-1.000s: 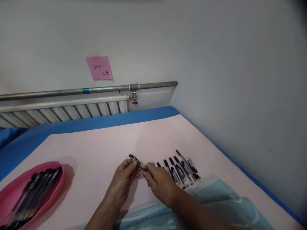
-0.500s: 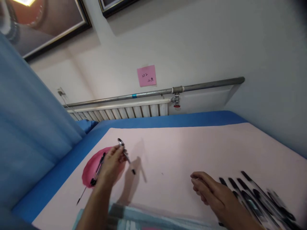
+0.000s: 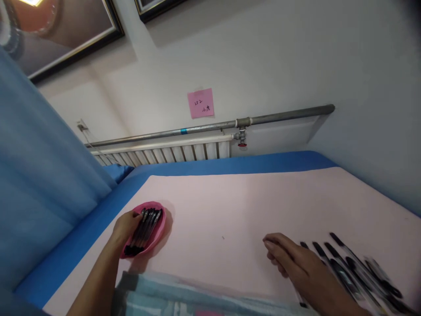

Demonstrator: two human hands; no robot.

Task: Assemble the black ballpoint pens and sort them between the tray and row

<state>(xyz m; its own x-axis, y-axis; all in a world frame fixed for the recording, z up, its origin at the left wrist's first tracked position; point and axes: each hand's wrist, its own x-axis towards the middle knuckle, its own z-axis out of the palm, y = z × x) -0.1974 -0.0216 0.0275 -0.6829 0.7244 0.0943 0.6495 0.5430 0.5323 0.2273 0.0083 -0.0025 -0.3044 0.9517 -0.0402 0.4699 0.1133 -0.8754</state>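
My left hand point(image 3: 126, 226) reaches over the left rim of a round pink dish point(image 3: 159, 230). Its fingertips are closed at the upper end of the leftmost pen in there; the hand partly hides the grip. Several clear-barrelled pens with black ends point(image 3: 148, 228) lie side by side in the dish. My right hand point(image 3: 292, 263) rests over the pink sheet with its fingers curled together and nothing visible in them. Beside and partly under it, several black-capped pens point(image 3: 350, 263) lie loosely side by side, some blurred at the right.
A pink sheet point(image 3: 213, 202) covers most of the blue surface point(image 3: 237, 164). Clear light-blue packaging point(image 3: 184, 296) lies at the near edge. A blue curtain point(image 3: 42, 175) hangs at left. Behind are a radiator point(image 3: 184, 152), a metal pipe point(image 3: 283, 116) and a pink note point(image 3: 201, 103).
My left hand, which held a pen up at the dish's right side, has moved left and down to the dish's left rim. The row of pens now shows. My right hand has barely moved.
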